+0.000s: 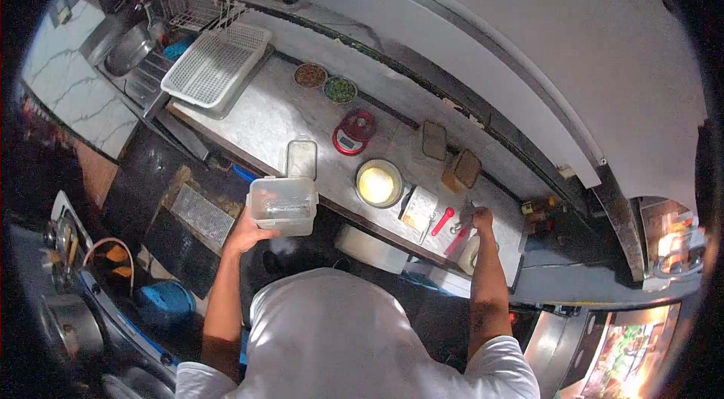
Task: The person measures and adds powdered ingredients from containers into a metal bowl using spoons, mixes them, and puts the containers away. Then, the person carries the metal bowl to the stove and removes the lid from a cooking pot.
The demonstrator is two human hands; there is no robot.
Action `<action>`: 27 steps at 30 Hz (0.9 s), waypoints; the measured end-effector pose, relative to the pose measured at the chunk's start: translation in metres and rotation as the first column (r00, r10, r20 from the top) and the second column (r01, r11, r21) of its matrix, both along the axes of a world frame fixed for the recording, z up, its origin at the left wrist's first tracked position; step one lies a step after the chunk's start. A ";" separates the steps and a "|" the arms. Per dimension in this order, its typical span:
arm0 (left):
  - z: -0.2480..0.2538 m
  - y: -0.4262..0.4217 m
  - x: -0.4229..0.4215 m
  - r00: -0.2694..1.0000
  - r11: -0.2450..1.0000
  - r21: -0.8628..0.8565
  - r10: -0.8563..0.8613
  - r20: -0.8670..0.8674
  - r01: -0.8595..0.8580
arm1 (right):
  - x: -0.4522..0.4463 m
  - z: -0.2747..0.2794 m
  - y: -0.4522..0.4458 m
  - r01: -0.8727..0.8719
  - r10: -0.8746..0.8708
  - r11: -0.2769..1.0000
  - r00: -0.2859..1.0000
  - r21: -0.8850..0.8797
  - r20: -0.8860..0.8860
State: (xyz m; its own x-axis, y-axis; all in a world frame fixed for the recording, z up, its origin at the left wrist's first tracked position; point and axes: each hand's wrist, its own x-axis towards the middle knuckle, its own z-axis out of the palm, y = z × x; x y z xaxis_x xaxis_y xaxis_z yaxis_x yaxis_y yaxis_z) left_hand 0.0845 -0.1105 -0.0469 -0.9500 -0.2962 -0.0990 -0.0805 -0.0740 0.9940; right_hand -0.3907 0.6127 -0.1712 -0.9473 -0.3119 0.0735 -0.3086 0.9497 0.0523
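Pinched between thumb and fingers of the left hand, the tub sits left of centre, best held level. Whether the right hand, near the red spoon at right, grips anything, I cannot tell.

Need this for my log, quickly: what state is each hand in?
Left hand: holding the clear plastic container.
Right hand: over the counter near the red scoop; whether it grips anything cannot be told.

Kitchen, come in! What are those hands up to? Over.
Left hand holding clear container. Right hand near red spoon, grip unclear. Bowl with yellow contents between them, apparently blocking neither. Over.
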 end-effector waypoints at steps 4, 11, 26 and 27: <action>0.011 0.001 0.015 1.000 1.000 0.017 0.015 0.014 -0.015 | -0.013 0.002 0.021 0.179 -0.179 0.971 0.984 -0.156 0.012; 0.002 -0.002 0.054 0.988 0.985 0.071 0.156 0.017 -0.157 | -0.025 -0.023 0.035 -0.036 0.039 0.997 0.998 -0.071 0.042; -0.001 0.008 0.061 0.964 0.963 -0.072 0.262 0.046 -0.258 | 0.221 0.143 -0.441 -0.497 0.586 0.721 0.809 -0.483 0.044; -0.004 0.006 0.057 0.963 0.961 -0.097 0.264 0.048 -0.259 | 0.238 0.110 -0.467 -0.538 0.613 0.682 0.790 -0.496 -0.014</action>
